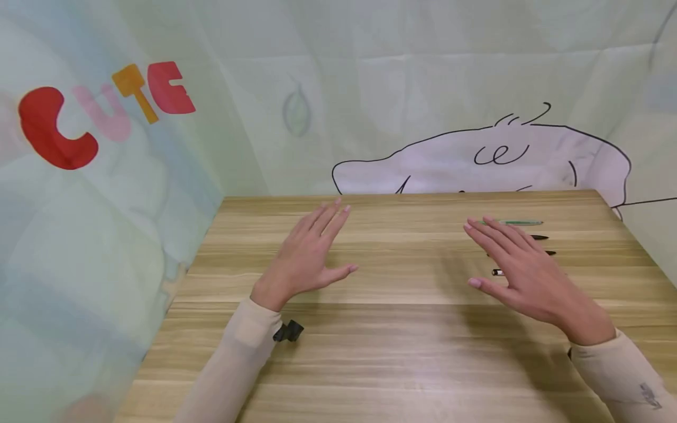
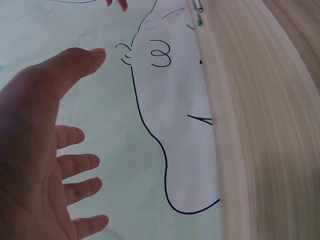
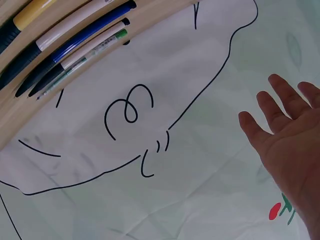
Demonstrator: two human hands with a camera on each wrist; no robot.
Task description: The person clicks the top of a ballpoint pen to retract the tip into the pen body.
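Observation:
My left hand [image 1: 304, 255] is held over the left part of the wooden table with its fingers straight and the thumb apart. On the other side, my right hand [image 1: 531, 279] hovers with outstretched fingers, overlapping a row of pens in the head view. Neither hand holds anything. The row includes a green clear-barrelled pen [image 1: 523, 222] at the back and a blue pen [image 3: 92, 31]. A pen or marker with a yellow part [image 3: 37, 14] lies at the end of the row in the right wrist view. In the head view, the right hand partly hides the pens.
The wooden table [image 1: 391, 352] reaches back to a pale cloth backdrop [image 1: 396, 88] with a line-drawn cartoon figure. Another printed cloth [image 1: 106, 235], with the word CUTE, hangs along the left side. A small black object [image 1: 288, 331] shows beside the left cuff.

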